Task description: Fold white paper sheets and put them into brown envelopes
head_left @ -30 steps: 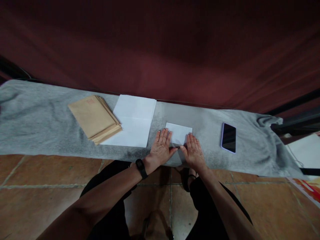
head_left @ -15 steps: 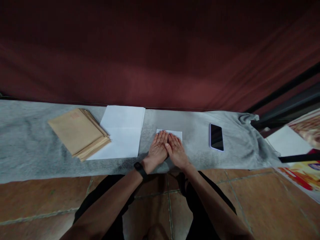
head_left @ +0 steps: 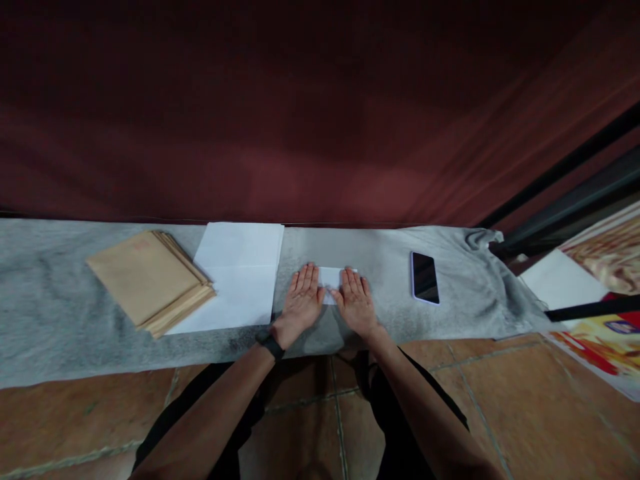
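A small folded white sheet (head_left: 331,279) lies on the grey cloth (head_left: 60,313) straight ahead of me. My left hand (head_left: 300,300) rests flat on its left part, fingers stretched out and together. My right hand (head_left: 356,301) lies flat on its right part in the same way. Only a narrow strip of the sheet shows between the two hands. A black band sits on my left wrist.
To the left lie a stack of white paper (head_left: 235,277) and a pile of brown envelopes (head_left: 147,280). A dark phone (head_left: 425,277) lies to the right on the cloth. A dark red curtain hangs behind. Tiled floor runs in front.
My hands have slid apart along the folded sheet, from side by side to its left and right ends. The sheet looks narrower than a second ago. The camera has tilted.
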A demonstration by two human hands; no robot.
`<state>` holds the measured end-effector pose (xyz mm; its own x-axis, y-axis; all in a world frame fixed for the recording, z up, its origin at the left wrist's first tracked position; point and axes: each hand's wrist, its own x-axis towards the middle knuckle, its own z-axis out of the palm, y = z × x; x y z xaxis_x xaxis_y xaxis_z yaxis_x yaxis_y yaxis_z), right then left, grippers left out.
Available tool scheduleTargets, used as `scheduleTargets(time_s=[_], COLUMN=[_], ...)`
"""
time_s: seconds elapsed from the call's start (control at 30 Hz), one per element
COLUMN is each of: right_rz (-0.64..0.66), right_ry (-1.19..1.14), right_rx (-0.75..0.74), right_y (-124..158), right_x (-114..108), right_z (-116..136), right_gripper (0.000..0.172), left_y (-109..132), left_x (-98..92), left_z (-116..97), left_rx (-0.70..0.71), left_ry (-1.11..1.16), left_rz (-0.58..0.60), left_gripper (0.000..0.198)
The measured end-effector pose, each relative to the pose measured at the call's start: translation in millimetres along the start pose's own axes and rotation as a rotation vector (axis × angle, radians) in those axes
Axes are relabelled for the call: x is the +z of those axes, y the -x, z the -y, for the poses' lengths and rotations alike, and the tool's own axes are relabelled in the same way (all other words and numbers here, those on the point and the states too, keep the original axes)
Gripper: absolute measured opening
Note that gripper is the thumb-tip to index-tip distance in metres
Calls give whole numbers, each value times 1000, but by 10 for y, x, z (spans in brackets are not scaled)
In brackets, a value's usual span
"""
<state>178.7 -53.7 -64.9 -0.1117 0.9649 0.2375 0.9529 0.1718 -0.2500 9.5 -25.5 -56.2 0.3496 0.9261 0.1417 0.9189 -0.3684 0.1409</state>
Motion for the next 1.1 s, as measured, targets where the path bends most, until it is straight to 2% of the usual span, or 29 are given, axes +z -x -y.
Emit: scheduleTargets(time_s=[0.3, 0.53, 0.67, 0.9, 1.1], right_rz=[-7, 0, -17, 65, -20], right_ry=[10, 47, 10, -170, -48], right_rx=[68, 143, 117, -71, -72], right_y=[23, 46, 44, 116, 212], right_x=[-4, -78, -151, -77, 49], right_z=[-192, -245, -130, 269, 258], right_gripper=[65, 61, 61, 61, 63], left_y=[29, 69, 88, 228, 280], left_x=[86, 55, 18, 31, 104], left_z=[44, 53, 4, -193, -166], left_rx=[-19, -64, -28, 192, 137], left_ry=[-13, -27, -1, 9, -17], left_rz=[-84, -94, -112, -69, -14], left_gripper=[64, 64, 64, 66, 65])
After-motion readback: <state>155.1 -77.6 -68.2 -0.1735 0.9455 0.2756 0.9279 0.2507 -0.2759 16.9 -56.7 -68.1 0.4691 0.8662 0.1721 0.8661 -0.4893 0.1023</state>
